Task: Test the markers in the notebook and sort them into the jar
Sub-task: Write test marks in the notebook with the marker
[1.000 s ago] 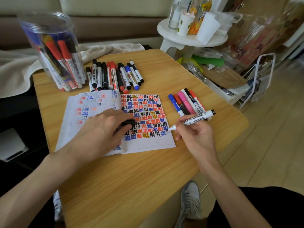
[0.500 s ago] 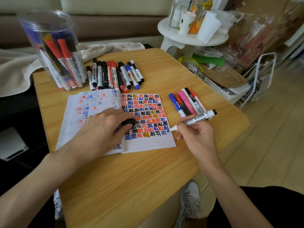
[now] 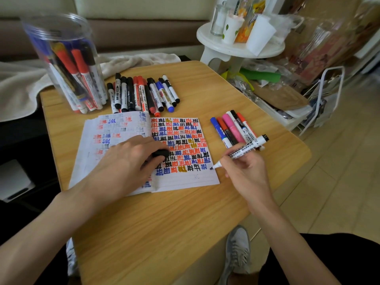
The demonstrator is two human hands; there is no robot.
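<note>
My right grip is pinched round the marker. In the last second I have brought its nib down from just off the right edge of the notebook to the page, at the end of the last filled row. I cannot tell whether the nib touches the paper yet, and no new mark shows. My left grip has not moved. It presses the notebook flat, curled round the black cap. So I judge the test stroke is about to start. If it writes, I cap it and drop it in the jar, part full at the far left of the bench. More markers wait: a row beside the jar and a bunch just beyond my right grip.
</note>
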